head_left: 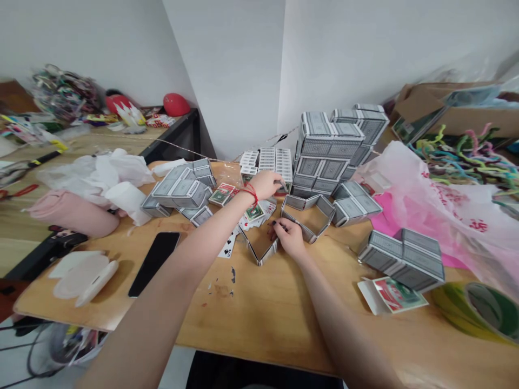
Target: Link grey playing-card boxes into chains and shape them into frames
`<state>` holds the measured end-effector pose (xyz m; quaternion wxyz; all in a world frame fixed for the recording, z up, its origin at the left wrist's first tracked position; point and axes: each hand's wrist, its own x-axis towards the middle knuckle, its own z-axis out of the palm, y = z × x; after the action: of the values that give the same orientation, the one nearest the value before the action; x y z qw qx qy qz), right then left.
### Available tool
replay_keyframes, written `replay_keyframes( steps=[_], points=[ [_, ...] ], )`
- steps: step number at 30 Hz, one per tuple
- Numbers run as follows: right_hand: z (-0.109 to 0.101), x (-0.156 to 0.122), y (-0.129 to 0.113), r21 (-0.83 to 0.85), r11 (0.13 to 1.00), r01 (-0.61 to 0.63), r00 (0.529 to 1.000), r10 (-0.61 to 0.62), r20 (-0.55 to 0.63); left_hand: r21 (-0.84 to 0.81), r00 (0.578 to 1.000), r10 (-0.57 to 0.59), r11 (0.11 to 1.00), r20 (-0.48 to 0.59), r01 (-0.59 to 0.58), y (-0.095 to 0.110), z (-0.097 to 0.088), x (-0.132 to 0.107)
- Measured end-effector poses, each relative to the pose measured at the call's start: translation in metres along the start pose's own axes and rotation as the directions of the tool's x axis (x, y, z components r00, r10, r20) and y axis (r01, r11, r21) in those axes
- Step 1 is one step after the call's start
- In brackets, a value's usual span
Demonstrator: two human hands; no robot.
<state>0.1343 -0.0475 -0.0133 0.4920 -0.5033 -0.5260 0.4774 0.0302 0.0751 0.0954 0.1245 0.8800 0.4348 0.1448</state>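
Observation:
My left hand (267, 186), with a red string bracelet at the wrist, is closed over the loose cards at the back. A small grey piece, apparently a playing card (283, 187), shows at its fingertips. Below it my right hand (290, 236) pinches the upper right end of an angular frame of grey-backed playing cards (261, 254) standing on edge. Close by on the right stands another open card frame (312, 235). Loose face-up playing cards (227, 247) and a green card box (254, 212) lie between my arms.
Card blocks form a tall stack (324, 156), with further blocks at left (180, 189) and right (403, 256). White card boxes (275, 159) stand against the wall. A phone (154, 263), a pink roll (75, 213), yellow tape (458, 308) and plastic bags (405, 173) surround the work area.

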Motion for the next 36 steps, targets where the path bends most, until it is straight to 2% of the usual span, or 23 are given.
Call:
replay_keyframes(
  steps=[3, 5, 7, 11, 16, 19, 21, 22, 24, 25, 26, 28, 31, 32, 34, 36],
  points=[
    [0.0, 0.0, 0.0, -0.003, 1.0, -0.009, 1.0, 0.009, -0.005, -0.075, 0.967, -0.099, 0.994, -0.235, 0.084, -0.003, -0.009, -0.018],
    [0.0, 0.0, -0.002, 0.005, 1.0, -0.007, 1.0, 0.007, -0.013, -0.079, 0.933, -0.169, 0.985, -0.318, 0.152, -0.006, -0.01, -0.035],
    [0.0, -0.001, -0.004, 0.017, 1.0, 0.003, 1.0, -0.003, -0.031, -0.091, 0.92, -0.207, 0.978, -0.333, 0.187, -0.007, -0.007, -0.053],
    [0.0, -0.003, -0.011, 0.062, 0.998, 0.017, 0.999, -0.015, -0.028, -0.073, 0.92, -0.254, 0.967, -0.298, 0.244, -0.001, 0.009, -0.081],
    [-0.004, -0.004, -0.016, 0.17, 0.985, 0.014, 0.998, -0.026, 0.065, -0.004, 0.951, -0.253, 0.967, -0.176, 0.257, 0.023, 0.025, -0.096],
    [-0.005, -0.004, -0.015, 0.21, 0.978, -0.006, 0.999, -0.003, 0.042, -0.067, 0.939, -0.28, 0.96, -0.201, 0.272, 0.03, 0.025, -0.103],
    [-0.005, -0.003, -0.013, 0.22, 0.975, -0.015, 1.0, 0.013, 0.01, -0.17, 0.894, -0.304, 0.95, -0.328, 0.261, 0.027, 0.023, -0.109],
    [-0.005, -0.003, -0.012, 0.218, 0.976, -0.017, 1.0, 0.018, -0.003, -0.232, 0.843, -0.342, 0.936, -0.415, 0.266, 0.025, 0.024, -0.114],
    [-0.003, -0.002, -0.012, 0.212, 0.977, -0.014, 1.0, 0.019, -0.023, -0.331, 0.711, -0.446, 0.893, -0.544, 0.306, 0.019, 0.028, -0.125],
    [-0.002, -0.001, -0.012, 0.213, 0.977, -0.009, 0.999, 0.017, -0.034, -0.366, 0.659, -0.489, 0.87, -0.571, 0.329, 0.017, 0.033, -0.131],
    [-0.001, -0.001, -0.012, 0.216, 0.976, -0.001, 0.999, 0.011, -0.045, -0.404, 0.628, -0.527, 0.848, -0.572, 0.344, 0.016, 0.039, -0.137],
    [0.001, -0.001, -0.012, 0.222, 0.975, 0.015, 0.998, -0.001, -0.062, -0.484, 0.634, -0.571, 0.81, -0.522, 0.331, 0.015, 0.054, -0.147],
    [0.002, -0.003, -0.012, 0.268, 0.963, -0.007, 0.999, 0.02, -0.047, -0.617, 0.682, -0.625, 0.72, -0.38, 0.317, 0.015, 0.071, -0.155],
    [0.002, -0.003, -0.012, 0.304, 0.952, -0.029, 0.999, 0.04, -0.031, -0.647, 0.701, -0.629, 0.695, -0.336, 0.313, 0.014, 0.074, -0.155],
    [0.003, -0.004, -0.013, 0.387, 0.919, -0.08, 0.996, 0.086, 0.004, -0.676, 0.77, -0.578, 0.683, -0.268, 0.278, 0.012, 0.076, -0.153],
    [0.003, -0.005, -0.013, 0.446, 0.887, -0.119, 0.993, 0.118, 0.03, -0.712, 0.808, -0.543, 0.658, -0.227, 0.243, 0.007, 0.073, -0.148]
  ],
)
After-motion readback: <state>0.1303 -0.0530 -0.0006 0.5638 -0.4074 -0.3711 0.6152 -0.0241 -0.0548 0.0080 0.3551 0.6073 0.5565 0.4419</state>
